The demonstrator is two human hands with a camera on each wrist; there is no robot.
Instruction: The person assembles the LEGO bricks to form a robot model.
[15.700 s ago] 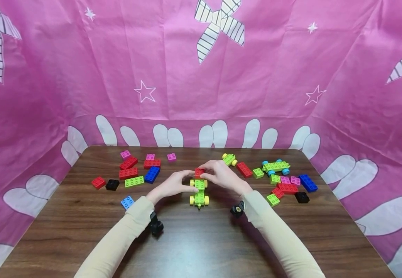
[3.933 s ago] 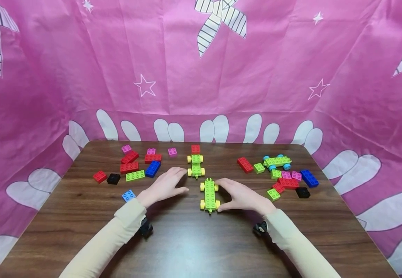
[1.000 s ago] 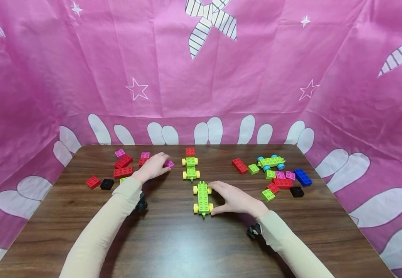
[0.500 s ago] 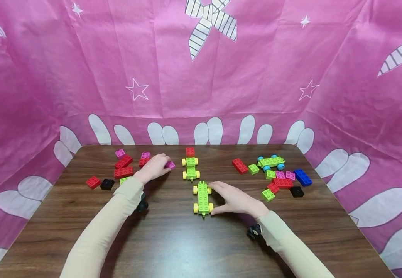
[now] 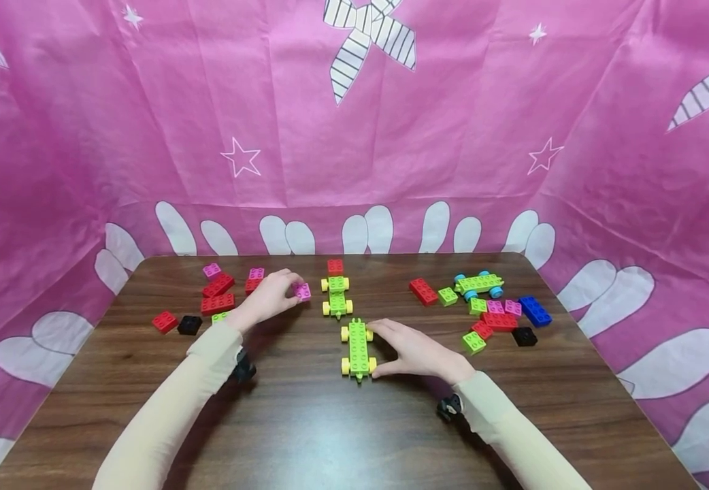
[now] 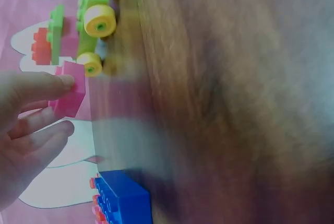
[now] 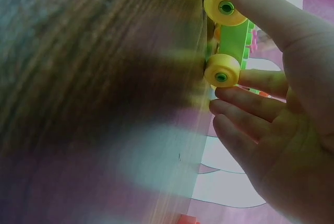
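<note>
My left hand [image 5: 271, 297] pinches a pink building brick [image 5: 302, 292] between thumb and fingers; in the left wrist view the thumb lies on the pink brick's side. Beside it on the table stands a small lime-green toy car with yellow wheels [image 5: 337, 304], joined to a lime part and a red brick [image 5: 335, 267] at its far end. My right hand [image 5: 416, 352] holds a longer lime-green car base [image 5: 358, 347] from its right side, thumb at the near yellow wheel and index finger at the far one. Its other fingers [image 7: 245, 125] extend below the index finger in the right wrist view.
Red bricks [image 5: 217, 303], pink ones and a black brick [image 5: 190, 324] lie at left, and a blue brick [image 6: 122, 198] below the left hand. At right are a blue-wheeled lime car base [image 5: 480, 284], a dark blue brick [image 5: 535, 311] and several small bricks on the wooden table [image 5: 318, 435].
The joined car moved to the back, and the longer base came to the middle in my right hand. My left hand took the pink brick and drew it slightly nearer; my right hand stayed put lately.
</note>
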